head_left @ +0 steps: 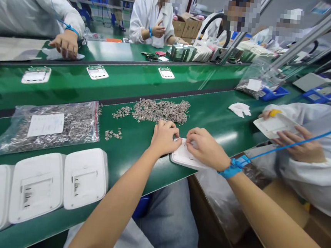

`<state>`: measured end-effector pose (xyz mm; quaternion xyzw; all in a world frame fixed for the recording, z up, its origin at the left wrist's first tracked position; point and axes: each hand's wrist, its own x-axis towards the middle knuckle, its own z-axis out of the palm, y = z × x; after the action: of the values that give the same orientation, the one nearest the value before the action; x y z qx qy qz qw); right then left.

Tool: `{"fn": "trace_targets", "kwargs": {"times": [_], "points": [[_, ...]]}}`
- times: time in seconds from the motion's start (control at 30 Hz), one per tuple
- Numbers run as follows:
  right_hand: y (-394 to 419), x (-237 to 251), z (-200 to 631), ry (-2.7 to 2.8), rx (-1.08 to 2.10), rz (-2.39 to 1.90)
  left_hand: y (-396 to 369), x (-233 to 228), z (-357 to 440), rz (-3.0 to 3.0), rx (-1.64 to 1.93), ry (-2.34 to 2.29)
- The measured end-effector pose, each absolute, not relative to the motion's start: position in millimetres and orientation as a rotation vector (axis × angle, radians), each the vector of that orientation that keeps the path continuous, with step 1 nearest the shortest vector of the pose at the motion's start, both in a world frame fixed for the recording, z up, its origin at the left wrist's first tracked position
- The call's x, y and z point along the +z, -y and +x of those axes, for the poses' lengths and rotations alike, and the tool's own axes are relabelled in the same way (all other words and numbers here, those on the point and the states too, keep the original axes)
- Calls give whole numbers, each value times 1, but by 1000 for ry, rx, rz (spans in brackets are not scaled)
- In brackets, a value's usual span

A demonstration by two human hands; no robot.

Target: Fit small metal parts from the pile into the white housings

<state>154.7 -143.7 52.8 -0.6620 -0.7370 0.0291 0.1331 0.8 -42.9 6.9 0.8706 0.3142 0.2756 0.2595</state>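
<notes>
A white plastic cover (183, 157) lies on the green table's near edge, right in front of me. My left hand (164, 136) rests on its left far corner with the fingers curled down onto it. My right hand (206, 147) presses on its right far part, fingertips pinched together at the cover; a blue wrist strap (234, 166) with a blue cord circles that wrist. Whether a small metal part sits between the fingers is hidden. Just beyond the hands lies a loose heap of small metal parts (161, 110).
A clear bag of metal parts (49, 127) lies at the left. Three white covers (84, 178) sit in a row at the near left. A co-worker's hands (299, 145) hold a white cover at the right. White units (97, 72) ride the far belt. More people work across.
</notes>
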Motion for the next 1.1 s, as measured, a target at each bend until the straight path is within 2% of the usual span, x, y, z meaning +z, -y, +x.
{"fn": "trace_targets", "kwargs": {"times": [0.27, 0.47, 0.73, 1.1], "points": [[143, 51, 152, 2206, -15, -2028, 44, 8, 0, 2362, 726, -854], [138, 50, 162, 2196, 109, -1892, 43, 9, -1, 2364, 705, -821], [179, 44, 161, 2183, -155, -1598, 40, 12, -2, 2363, 670, -743], [184, 39, 160, 2248, -289, -1605, 42, 12, 0, 2366, 630, -747]]}}
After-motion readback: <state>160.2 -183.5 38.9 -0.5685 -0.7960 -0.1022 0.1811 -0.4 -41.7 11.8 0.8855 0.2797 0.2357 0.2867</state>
